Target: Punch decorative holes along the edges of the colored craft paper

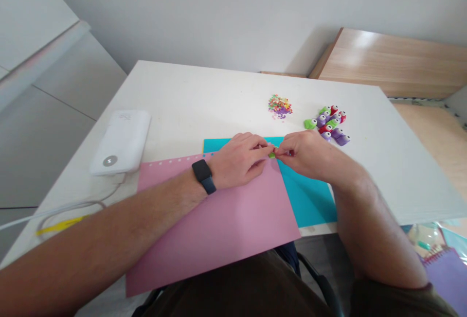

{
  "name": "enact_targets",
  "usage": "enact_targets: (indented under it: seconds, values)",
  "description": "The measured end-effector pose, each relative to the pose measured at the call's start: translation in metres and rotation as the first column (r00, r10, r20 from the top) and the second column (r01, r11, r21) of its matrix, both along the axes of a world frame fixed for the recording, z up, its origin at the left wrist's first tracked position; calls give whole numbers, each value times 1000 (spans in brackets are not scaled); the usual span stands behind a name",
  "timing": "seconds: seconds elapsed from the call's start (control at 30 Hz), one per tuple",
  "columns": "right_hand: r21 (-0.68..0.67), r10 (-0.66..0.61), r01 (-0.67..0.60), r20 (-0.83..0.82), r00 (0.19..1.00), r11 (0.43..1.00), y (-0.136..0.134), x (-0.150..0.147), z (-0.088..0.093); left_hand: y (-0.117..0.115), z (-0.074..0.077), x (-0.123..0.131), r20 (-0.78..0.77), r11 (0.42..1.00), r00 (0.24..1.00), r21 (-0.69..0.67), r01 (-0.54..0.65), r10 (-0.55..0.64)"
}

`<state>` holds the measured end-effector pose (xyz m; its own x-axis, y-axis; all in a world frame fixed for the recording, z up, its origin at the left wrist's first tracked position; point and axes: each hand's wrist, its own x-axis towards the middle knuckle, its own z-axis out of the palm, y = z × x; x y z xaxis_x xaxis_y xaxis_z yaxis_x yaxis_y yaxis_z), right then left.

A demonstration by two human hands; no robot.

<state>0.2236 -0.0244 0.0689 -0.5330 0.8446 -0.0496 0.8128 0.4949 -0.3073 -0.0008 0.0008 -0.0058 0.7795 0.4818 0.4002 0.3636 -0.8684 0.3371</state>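
Observation:
A pink sheet with a row of holes along its far edge (233, 224) lies over a blue sheet (310, 200). At the pink sheet's far right corner, my left hand (242, 160) rests with its fingertips against a small green piece (272, 154). My right hand (304, 154) pinches at the same green piece from the right, its fingers closed. The fingertips of both hands meet there and hide most of the piece.
A pile of small colourful bits (280, 107) lies beyond the hands. Right of it sit several green, red and purple pieces with eyes (330, 122). A white power bank (122, 142) with a cable stands at the left, near a yellow object (60, 224).

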Motion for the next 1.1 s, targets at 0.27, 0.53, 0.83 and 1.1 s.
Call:
enact_targets:
  seconds: [0.27, 0.53, 0.83, 1.1]
  values:
    - [18, -20, 20, 18, 1000, 1000, -1, 0, -1, 0, 0, 1, 18, 1000, 1000, 22, 16, -17]
    - [-8, -35, 35, 29, 999, 999, -2, -1, -3, -3, 3, 1, -65, 999, 998, 36, 19, -16]
    - [24, 0, 3, -134, 991, 1000, 5, 5, -2, -1, -2, 0, 30, 996, 999, -87, -18, 21]
    - [54, -33, 41, -137, 990, 998, 6, 5, -5, -1, 1, 0, 58, 990, 994, -114, -80, 87]
